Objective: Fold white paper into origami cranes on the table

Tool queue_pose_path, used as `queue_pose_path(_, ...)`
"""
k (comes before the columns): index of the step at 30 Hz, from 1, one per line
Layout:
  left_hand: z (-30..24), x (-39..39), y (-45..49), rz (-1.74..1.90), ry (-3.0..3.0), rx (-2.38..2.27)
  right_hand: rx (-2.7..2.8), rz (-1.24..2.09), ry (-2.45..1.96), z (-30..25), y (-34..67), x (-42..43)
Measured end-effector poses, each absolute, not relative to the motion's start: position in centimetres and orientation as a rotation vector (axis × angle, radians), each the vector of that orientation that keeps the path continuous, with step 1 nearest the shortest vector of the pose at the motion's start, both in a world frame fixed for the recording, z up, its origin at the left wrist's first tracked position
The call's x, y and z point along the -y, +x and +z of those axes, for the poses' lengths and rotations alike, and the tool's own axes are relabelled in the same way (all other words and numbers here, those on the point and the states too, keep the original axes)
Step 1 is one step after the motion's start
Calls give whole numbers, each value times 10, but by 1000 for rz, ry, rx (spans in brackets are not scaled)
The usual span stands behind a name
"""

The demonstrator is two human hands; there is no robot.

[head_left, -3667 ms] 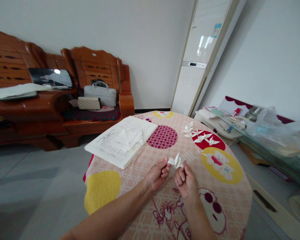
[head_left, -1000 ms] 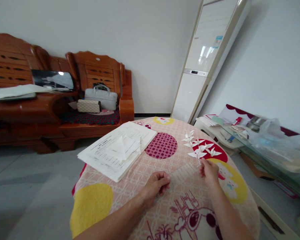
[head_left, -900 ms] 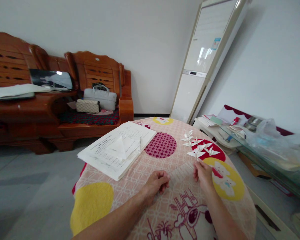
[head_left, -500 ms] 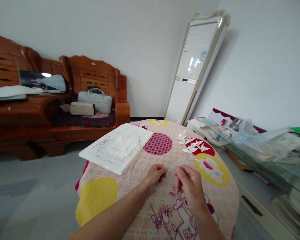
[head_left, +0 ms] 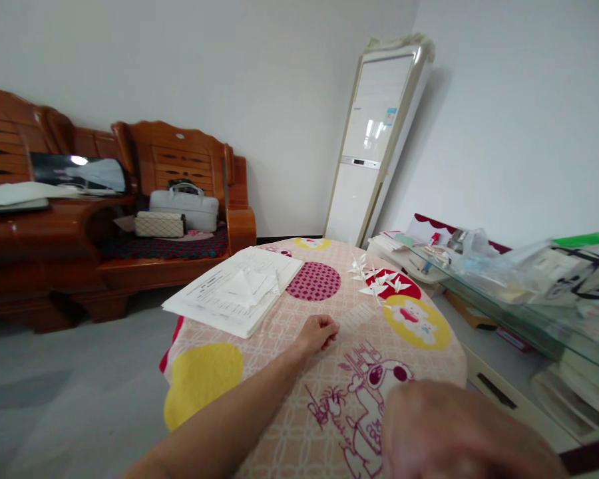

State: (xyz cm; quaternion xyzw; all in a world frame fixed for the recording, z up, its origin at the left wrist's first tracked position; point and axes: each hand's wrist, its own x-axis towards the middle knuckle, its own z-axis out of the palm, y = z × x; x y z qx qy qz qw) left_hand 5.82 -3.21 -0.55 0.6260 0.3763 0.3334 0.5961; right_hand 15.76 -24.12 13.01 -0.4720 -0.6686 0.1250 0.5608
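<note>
My left hand (head_left: pixel 318 332) rests on the round table (head_left: pixel 279 346), fingers curled into a loose fist with nothing visible in them. My right hand (head_left: pixel 449 432) is raised very close to the camera at the bottom right, a blurred shape whose fingers do not show. Several white folded paper cranes (head_left: pixel 377 279) lie grouped on the red and pink part of the patterned cloth, well beyond both hands. A small flat slip of paper (head_left: pixel 352 318) lies just right of my left hand.
A stack of printed sheets (head_left: pixel 234 289) with a folded paper on top sits at the table's left. Wooden benches (head_left: pixel 180 199) carry bags and a laptop. A tall white air conditioner (head_left: pixel 367 140) stands in the corner. A glass shelf (head_left: pixel 504 279) with clutter is at the right.
My two hands held one paper crane, then my right hand set it among the others. That hand has since drawn back and risen close to the camera. My left hand stayed put.
</note>
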Motion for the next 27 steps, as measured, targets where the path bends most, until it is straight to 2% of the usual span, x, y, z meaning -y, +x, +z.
queue_pose_path(2,-3,24,65,750,1520,-884,1481,241,-1275,113,177,196)
queue_pose_path(6,4,5,91,742,1670,-899,1297,-175,-1811,58,256,110)
queue_pose_path(9,8,-10,119,838,1762,-937,1263,-223,-1919,23,307,67)
queue_pose_path(17,-8,-35,182,962,1790,-964,1248,-163,-1898,6,338,-2)
queue_pose_path(27,-26,-40,185,931,1461,-922,833,161,-1681,-11,350,-38)
